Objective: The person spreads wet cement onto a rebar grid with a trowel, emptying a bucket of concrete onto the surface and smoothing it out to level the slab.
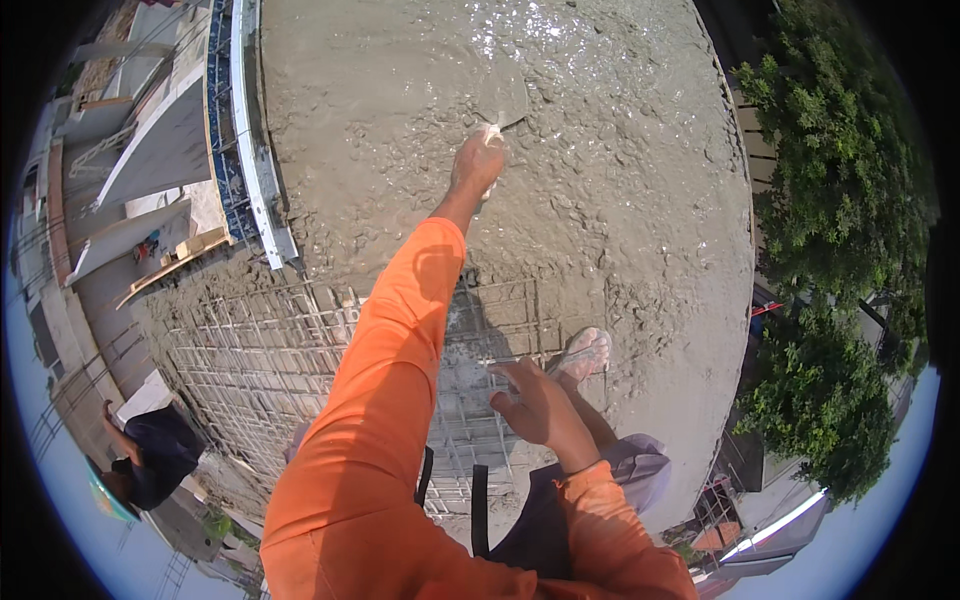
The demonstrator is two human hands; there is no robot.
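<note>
My left hand (480, 160), at the end of a stretched orange-sleeved arm, is closed around the handle of a trowel (514, 108). The trowel's blade rests on wet grey concrete (640, 190) beyond the hand, smeared with the same mix so its outline is hard to make out. Light grey paste coats my fingers there. My right hand (545, 408) hangs nearer my body, over the steel mesh, its index finger and thumb apart and nothing in it. Close to it, my bare foot (585, 352) stands at the edge of the wet concrete, covered in slurry.
A rebar mesh (260, 345) lies uncovered at left and below my arms. A long metal straightedge or form edge (256, 140) borders the concrete on the left. Another person (150, 455) in dark clothes is at the lower left. Green trees (830, 170) stand beyond the right slab edge.
</note>
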